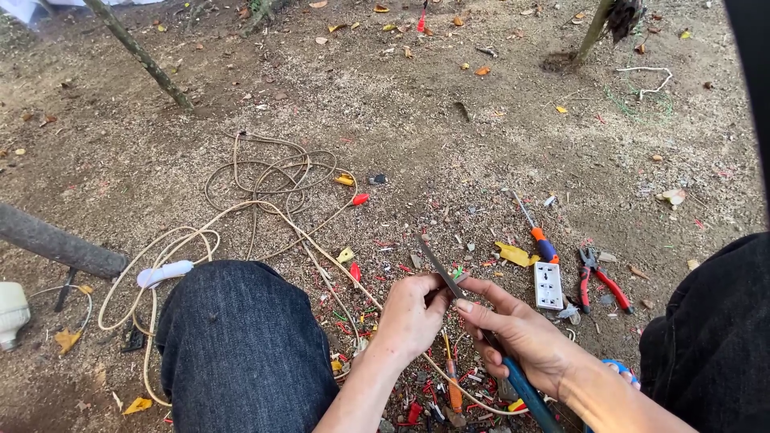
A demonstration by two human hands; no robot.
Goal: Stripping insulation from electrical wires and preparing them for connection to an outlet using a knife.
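Note:
My right hand (521, 333) grips a knife by its blue handle (525, 393), the thin grey blade (439, 267) pointing up and left. My left hand (413, 317) is closed beside it, fingertips pinched at the blade's base around something small that I cannot make out. Both hands hover above dirt ground littered with red, green and yellow wire offcuts (425, 393). A tan cable (265, 204) lies coiled to the left and runs under my hands.
A white socket plate (549, 285), an orange-handled screwdriver (539, 236) and red-handled pliers (600, 281) lie right of the hands. My denim-clad knees (241, 345) frame the spot. A white plug (164, 273), a log (56, 240) and thin tree stems (140, 54) stand further off.

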